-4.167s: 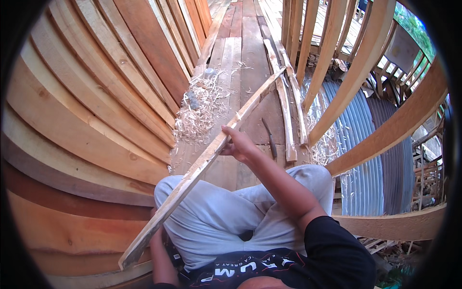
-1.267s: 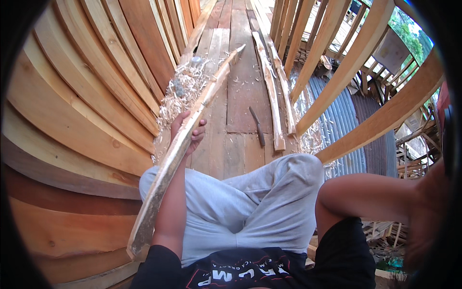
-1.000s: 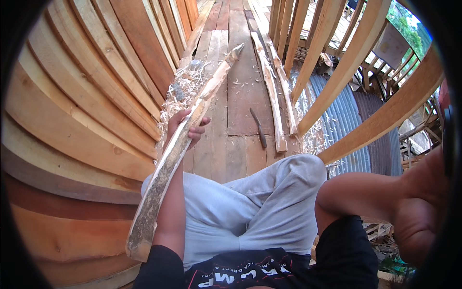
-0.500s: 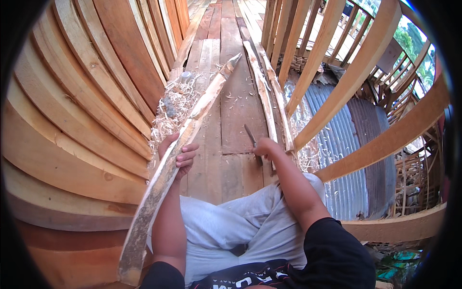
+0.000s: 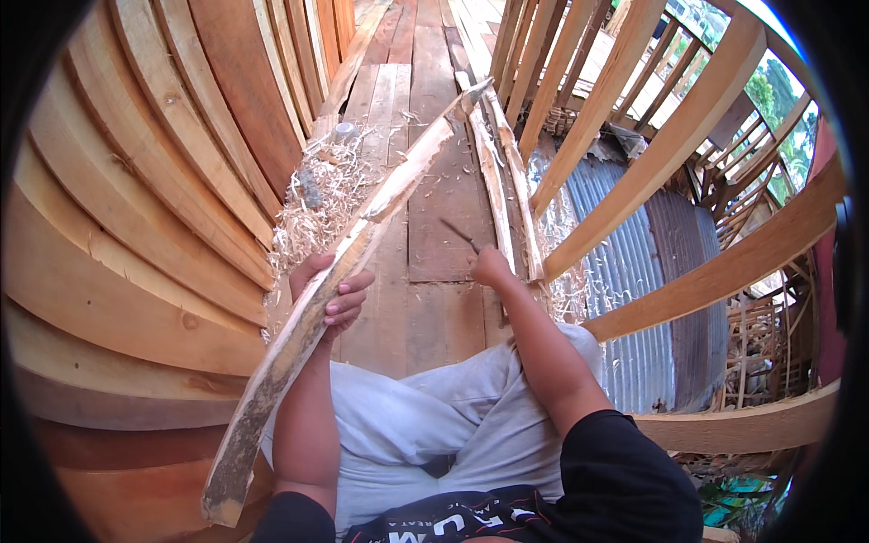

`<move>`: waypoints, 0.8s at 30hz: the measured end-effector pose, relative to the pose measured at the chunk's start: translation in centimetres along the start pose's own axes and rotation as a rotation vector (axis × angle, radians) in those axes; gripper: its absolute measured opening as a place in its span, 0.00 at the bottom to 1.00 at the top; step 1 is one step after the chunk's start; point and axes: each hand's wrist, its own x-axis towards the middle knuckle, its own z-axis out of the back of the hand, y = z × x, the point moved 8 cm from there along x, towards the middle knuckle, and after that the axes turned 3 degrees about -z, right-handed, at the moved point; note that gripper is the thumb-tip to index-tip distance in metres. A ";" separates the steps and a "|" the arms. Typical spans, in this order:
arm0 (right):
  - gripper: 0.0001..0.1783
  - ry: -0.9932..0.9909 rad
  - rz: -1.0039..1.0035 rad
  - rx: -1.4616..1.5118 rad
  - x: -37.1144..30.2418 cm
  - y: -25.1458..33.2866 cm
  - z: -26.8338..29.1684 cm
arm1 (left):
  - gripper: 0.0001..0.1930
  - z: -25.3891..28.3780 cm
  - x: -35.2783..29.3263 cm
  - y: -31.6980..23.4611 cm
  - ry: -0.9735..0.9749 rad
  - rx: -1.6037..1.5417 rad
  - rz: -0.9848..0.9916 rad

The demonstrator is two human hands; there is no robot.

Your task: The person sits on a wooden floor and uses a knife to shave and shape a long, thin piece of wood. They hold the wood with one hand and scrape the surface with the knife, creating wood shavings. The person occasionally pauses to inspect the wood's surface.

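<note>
A long, rough wooden pole, partly stripped to pale wood and partly covered in dark bark, slants from beside my left arm up to the far middle. My left hand is closed around it near its middle, with the fingers wrapped over its right side. In my right hand is a knife, its handle inside my fist and its dark blade pointing up and left. The blade is apart from the pole, over the floorboards. Two more pale stripped poles lie lengthwise on the floor beyond my right hand.
Curled wood shavings heap along the left plank wall, around a small clear container. Wooden railing slats rise at the right, with a corrugated metal roof below them. My crossed legs in grey trousers rest on the plank floor.
The pole's far end has swung up and to the right. My right hand has shifted slightly up, and the knife blade has tilted further to the left.
</note>
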 end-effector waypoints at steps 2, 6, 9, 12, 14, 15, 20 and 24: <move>0.18 0.060 -0.006 -0.014 0.1 -0.2 -0.2 | 0.26 -0.1 0.3 0.4 0.020 0.027 0.019; 0.21 0.013 -0.063 0.004 0.1 -2.5 -1.2 | 0.25 0.1 0.6 1.2 0.021 0.035 0.067; 0.25 0.034 -0.056 0.045 -0.4 -0.6 -1.9 | 0.24 0.8 -0.2 0.9 -0.010 0.056 0.085; 0.24 0.097 -0.068 -0.022 -1.3 1.0 -2.2 | 0.24 1.2 -1.1 0.7 -0.068 0.061 0.072; 0.23 0.100 -0.043 -0.078 -0.9 -0.5 -2.6 | 0.24 1.5 -0.6 1.2 -0.087 0.049 0.086; 0.23 0.105 -0.034 -0.103 -0.7 -1.7 -3.1 | 0.24 1.6 -0.2 1.6 -0.105 0.049 0.096; 0.19 0.146 0.154 -0.262 -0.1 -0.5 -6.2 | 0.22 2.0 0.1 1.3 -0.156 0.101 0.094; 0.17 0.118 -0.029 -0.045 -0.2 -0.9 -6.7 | 0.24 1.9 -0.1 0.8 -0.179 0.126 0.072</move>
